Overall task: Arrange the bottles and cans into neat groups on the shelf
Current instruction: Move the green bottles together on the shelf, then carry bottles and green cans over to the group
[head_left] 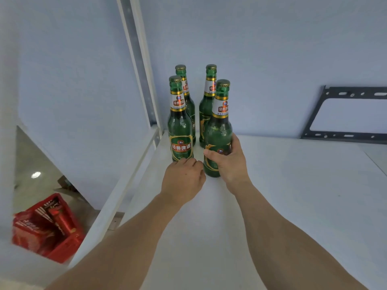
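This looks like a storeroom or shop backroom. A white metal shelf (293, 185) with a slotted upright post (139, 59) stands against a bare pale wall. Identical green beer bottles (180, 130) sit on it, a red crate (49, 229) of packaged goods is on the floor below, and a black metal bracket (345, 114) leans at the back.

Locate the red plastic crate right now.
In the head view, the red plastic crate sits on the floor at lower left, below and left of the white shelf, far from the four green glass bottles that stand on it.
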